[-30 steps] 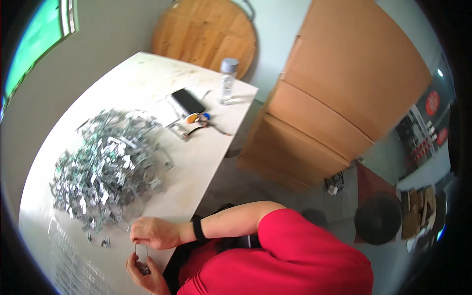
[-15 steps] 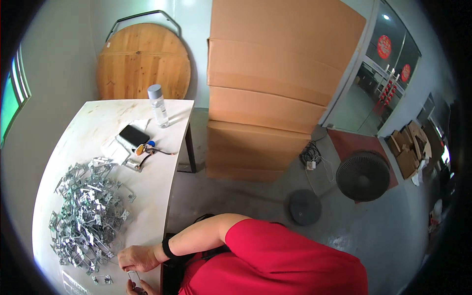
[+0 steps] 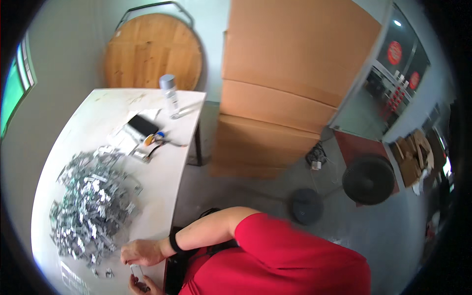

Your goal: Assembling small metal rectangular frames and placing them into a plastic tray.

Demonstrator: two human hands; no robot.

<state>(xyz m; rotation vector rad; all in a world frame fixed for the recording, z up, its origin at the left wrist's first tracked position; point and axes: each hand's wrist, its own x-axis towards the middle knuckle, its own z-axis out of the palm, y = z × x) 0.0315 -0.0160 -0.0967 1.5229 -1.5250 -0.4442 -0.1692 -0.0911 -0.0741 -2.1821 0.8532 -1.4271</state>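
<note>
At the table's near end, my left hand (image 3: 145, 285) is closed, its fingertips pinching a thin U-shaped metal piece (image 3: 137, 270). Just above it in the picture is my right hand (image 3: 141, 253), a black band round its wrist. The right fingers are curled together close to the metal piece's upper end; what they grip, if anything, is hidden. Beside both hands spreads a big heap of small shiny metal parts (image 3: 93, 206). A small metal part (image 3: 109, 273) lies apart from the heap's near edge.
The white table (image 3: 160, 196) also bears a black phone (image 3: 143, 126) on white paper, a clear bottle with a grey cap (image 3: 170, 96), and small tools. Large cardboard boxes (image 3: 275, 137) stand beyond. A round wooden tabletop (image 3: 152, 51) leans on the wall; a black fan (image 3: 368, 179) stands right.
The whole view has shifted, so the table and boxes sit slightly higher and further right. My hands stay together at the same table corner, the left still holding the metal piece.
</note>
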